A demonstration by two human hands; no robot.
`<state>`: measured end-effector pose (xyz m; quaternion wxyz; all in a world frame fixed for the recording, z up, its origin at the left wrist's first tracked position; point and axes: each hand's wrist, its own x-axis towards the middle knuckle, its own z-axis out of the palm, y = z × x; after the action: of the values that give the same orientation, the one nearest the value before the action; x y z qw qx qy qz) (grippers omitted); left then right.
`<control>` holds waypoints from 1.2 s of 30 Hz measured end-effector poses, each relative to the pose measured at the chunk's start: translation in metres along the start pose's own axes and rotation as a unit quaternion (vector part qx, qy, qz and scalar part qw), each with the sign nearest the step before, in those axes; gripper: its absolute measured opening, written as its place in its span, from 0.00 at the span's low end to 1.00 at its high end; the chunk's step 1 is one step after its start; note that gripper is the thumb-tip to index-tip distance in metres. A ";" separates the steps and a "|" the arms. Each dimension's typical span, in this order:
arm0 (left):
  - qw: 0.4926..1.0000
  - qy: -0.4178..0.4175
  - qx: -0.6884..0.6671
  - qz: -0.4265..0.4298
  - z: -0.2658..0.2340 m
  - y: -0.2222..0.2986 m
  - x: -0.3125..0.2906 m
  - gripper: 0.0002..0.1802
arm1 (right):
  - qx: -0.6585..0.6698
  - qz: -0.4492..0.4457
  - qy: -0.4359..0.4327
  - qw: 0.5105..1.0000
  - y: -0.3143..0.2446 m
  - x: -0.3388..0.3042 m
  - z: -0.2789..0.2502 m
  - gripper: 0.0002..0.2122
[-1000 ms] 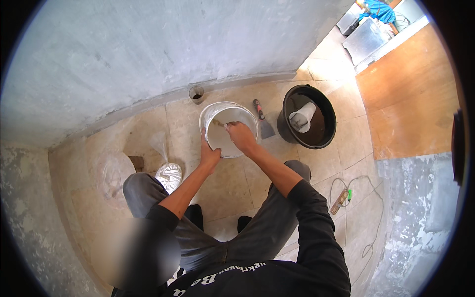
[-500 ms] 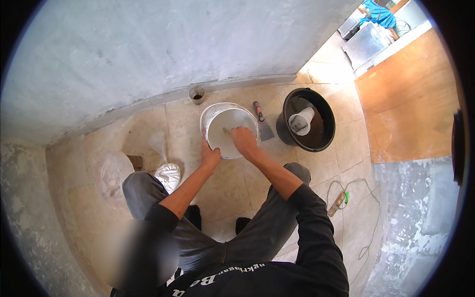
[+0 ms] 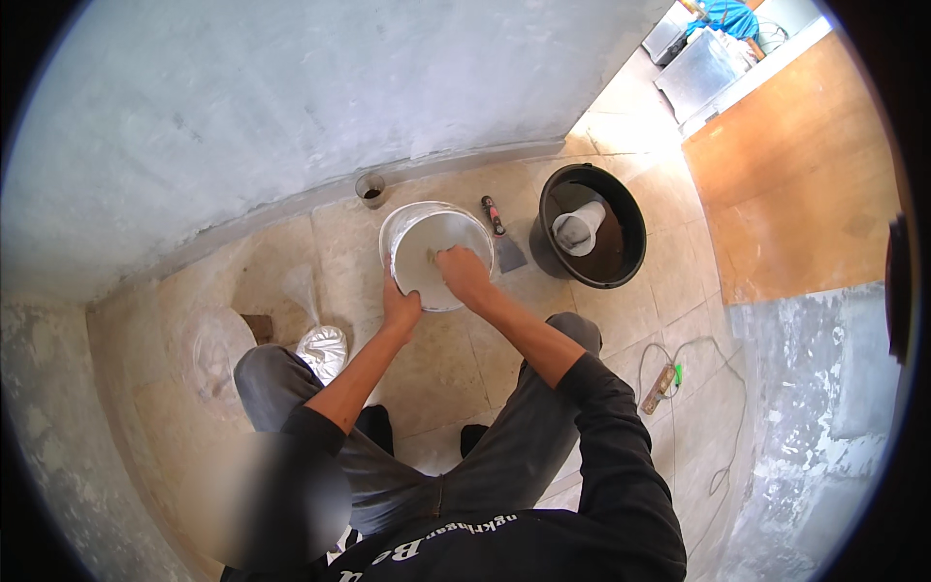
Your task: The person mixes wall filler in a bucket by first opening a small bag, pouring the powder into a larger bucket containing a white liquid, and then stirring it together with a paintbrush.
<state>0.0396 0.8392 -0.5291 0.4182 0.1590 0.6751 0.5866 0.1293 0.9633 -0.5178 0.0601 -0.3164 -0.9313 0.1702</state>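
Note:
On the tiled floor in front of my bent legs stands a white bucket (image 3: 456, 223), with pale greyish-white material inside. My left hand (image 3: 400, 312) is closed on the bucket's near-left rim, thumb over the edge. Inside the opening, my right hand (image 3: 465, 274) is closed round a small tan, stick-like tool (image 3: 432, 256). Most of that tool is hidden by the fist, so its kind cannot be told. Just right of the bucket lies a putty knife (image 3: 508, 252) with a wide grey blade and a red-and-black handle.
A black bucket (image 3: 632, 228) stands at the right, holding dark liquid and a white cylindrical container (image 3: 579, 230). By the wall base is a clear cup (image 3: 369, 192). A plastic bag of white material (image 3: 322, 351) sits near my left knee. A corded power strip (image 3: 659, 390) lies right.
The view has shifted slightly, moving the scene a little left. My right hand has moved slightly left within the white bucket. My left hand keeps its grip on the rim.

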 end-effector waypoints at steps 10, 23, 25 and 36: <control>0.998 -0.019 0.047 0.035 -0.004 -0.013 0.003 0.51 | 0.014 0.031 0.055 0.998 0.009 0.011 -0.028 0.07; 0.991 -0.022 0.098 0.083 0.000 0.003 -0.010 0.50 | 0.195 -0.040 0.094 0.975 0.012 0.010 -0.020 0.08; 0.994 -0.023 0.085 0.066 -0.002 0.001 -0.008 0.51 | 0.050 0.065 0.023 0.996 0.007 0.010 -0.031 0.08; 0.990 -0.039 0.112 0.079 0.002 0.002 -0.010 0.50 | 0.140 0.000 0.052 0.989 0.016 0.007 -0.018 0.08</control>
<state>0.0463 0.8341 -0.5233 0.3762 0.2802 0.7053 0.5315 0.1370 0.9843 -0.5061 0.1522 -0.3130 -0.8940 0.2823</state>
